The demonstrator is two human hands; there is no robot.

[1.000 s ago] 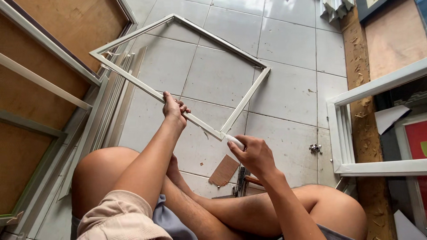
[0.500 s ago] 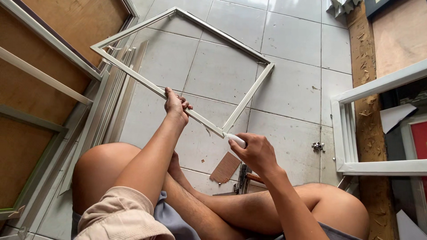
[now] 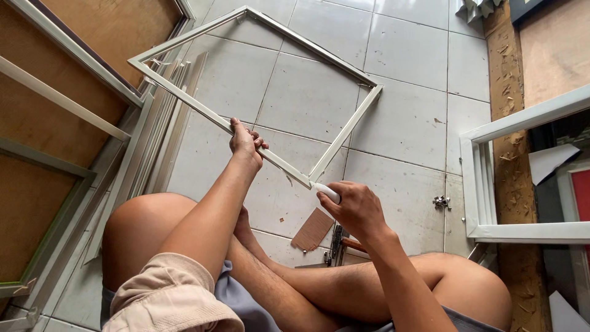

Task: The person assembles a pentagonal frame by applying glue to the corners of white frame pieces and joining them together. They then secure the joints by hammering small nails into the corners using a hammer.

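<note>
over tiles, hands [image 3: 246, 142] on white frame [image 3: 344, 132]

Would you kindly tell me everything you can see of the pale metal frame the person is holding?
The frame is a thin, four-sided, pale, metal-looking outline with mitred corners and nothing filling its middle. It is held tilted above the tiled floor, one corner pointing towards the person. The left hand grips its near-left bar; the right hand holds a white tool against the nearest corner. Whether its far side rests on the floor cannot be told.
</note>
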